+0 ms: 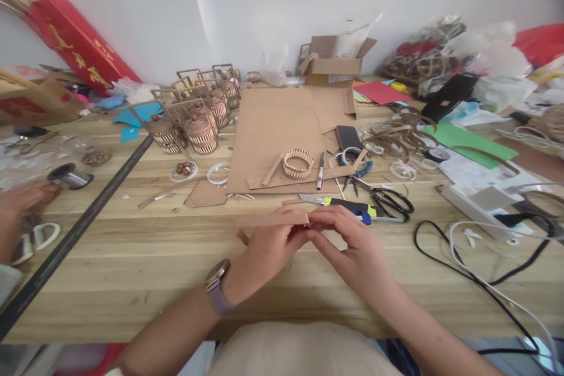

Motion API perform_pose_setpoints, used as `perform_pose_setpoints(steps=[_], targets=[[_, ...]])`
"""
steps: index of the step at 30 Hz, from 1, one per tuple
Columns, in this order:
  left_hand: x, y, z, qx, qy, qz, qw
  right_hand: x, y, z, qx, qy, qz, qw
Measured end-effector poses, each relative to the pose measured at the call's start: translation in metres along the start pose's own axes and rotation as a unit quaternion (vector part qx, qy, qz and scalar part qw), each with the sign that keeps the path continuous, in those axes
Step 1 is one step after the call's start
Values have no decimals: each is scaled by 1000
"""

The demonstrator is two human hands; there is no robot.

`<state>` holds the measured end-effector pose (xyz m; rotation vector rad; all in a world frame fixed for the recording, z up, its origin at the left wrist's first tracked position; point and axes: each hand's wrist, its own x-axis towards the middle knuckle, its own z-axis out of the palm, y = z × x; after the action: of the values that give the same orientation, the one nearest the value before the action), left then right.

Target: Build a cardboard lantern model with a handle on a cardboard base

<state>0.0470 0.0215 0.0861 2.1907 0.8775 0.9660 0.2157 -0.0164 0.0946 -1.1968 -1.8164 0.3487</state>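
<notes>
Near the front of the wooden table, my left hand is closed on a folded cardboard strip, its fingers partly hidden behind the strip. My right hand pinches the strip's right end, thumb and fingertips meeting my left fingers there. Just beyond my hands lie a yellow and black utility knife, black-handled scissors and a marker. A slatted ring rests on a large cardboard sheet, beside loose cardboard strips.
Several small slatted baskets with handles stand at back left. Another person's hand is at the left edge near a wire spool. Black and white cables loop at right. Behind are curled strips and an open box.
</notes>
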Motion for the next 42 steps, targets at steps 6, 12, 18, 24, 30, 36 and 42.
perform_pose_setpoints(steps=[6, 12, 18, 24, 30, 36, 42], targets=[[-19, 3, 6, -46, -7, -71, 996, 4, -3, -3, -3, -39, 32, 999], [-70, 22, -17, 20, -28, -64, 997, 5, 2, -4, 25, -60, 72, 995], [-106, 28, -45, 85, 99, -42, 991, 1, 7, 3, 64, -54, 107, 991], [-88, 16, -55, 16, 296, -150, 943, -3, 11, 9, 96, -47, 119, 987], [-64, 19, -60, -36, 296, -182, 937, -7, 12, 14, 133, -36, 132, 982], [-62, 12, -63, -116, 165, -180, 963, -8, 11, 14, 150, -50, 142, 977], [-58, 1, -63, -259, 114, -156, 946, -6, 11, 14, 169, -58, 146, 973]])
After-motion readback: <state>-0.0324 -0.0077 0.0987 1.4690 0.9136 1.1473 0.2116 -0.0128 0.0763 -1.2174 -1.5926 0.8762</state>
